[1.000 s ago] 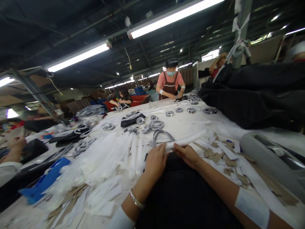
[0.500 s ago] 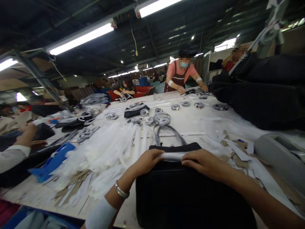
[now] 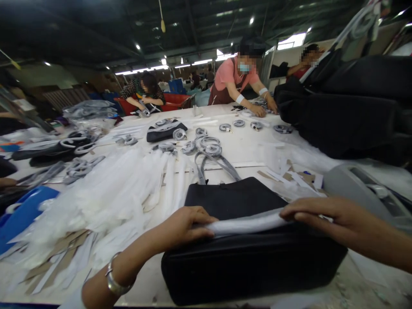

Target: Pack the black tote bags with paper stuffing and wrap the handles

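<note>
Across black bag (image 3: 254,266), white roll (image 3: 247,224) in hands (image 3: 188,226) (image 3: 334,218)

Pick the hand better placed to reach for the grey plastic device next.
The right hand, most likely: it is nearer the grey plastic device, while the left hand is at the opposite end of the white roll.

Factory workshop for bags: a long shared worktable (image 3: 246,150) bears a black bag (image 3: 251,266), coiled grey straps (image 3: 212,149), a heap of translucent wrapping (image 3: 106,189) and strips of cardboard (image 3: 72,241); a co-worker in pink (image 3: 224,76) and a co-worker in dots (image 3: 129,91) bend to handwork along its far side, the latter before a red tub (image 3: 176,101); beyond, strip lights (image 3: 202,62) recede beneath a high, dark roof (image 3: 96,25)
</note>
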Demonstrator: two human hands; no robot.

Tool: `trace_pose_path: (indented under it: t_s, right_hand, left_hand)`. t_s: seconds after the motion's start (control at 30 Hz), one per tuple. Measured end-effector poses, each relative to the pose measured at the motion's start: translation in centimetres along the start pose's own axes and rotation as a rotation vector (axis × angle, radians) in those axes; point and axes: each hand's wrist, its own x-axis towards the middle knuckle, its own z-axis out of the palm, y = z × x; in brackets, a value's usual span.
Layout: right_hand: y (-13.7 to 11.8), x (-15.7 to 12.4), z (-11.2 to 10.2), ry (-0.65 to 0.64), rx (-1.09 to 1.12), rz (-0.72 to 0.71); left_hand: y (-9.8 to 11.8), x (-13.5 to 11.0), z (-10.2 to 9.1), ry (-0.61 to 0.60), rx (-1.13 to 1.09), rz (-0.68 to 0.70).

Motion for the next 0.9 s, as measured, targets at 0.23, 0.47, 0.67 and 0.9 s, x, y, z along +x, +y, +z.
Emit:
trace_pose_path:
  t_s: [0.23,0.47,0.67,0.9]
  right_hand:
    - [1.6,0.6,-1.3,-0.279,-0.024,-0.013]
    - [4.1,-2.4,-0.5,-0.128,-0.204,-0.182]
    - [3.8,-1.5,1.6,-0.086,-0.188,-0.246]
    - [3.9,1.9,3.1,-0.308,0.162,0.104]
  left_hand:
    - [-0.1,-0.1,-0.3,0.020,-0.025,-0.067]
    - [-0.1,-7.7,-0.6,0.134,0.135,-0.179]
    - [1.0,-9.8,1.9,0.184,0.310,-0.190]
    - [-1.5,-6.8,3.5,0.293,0.040,-0.342]
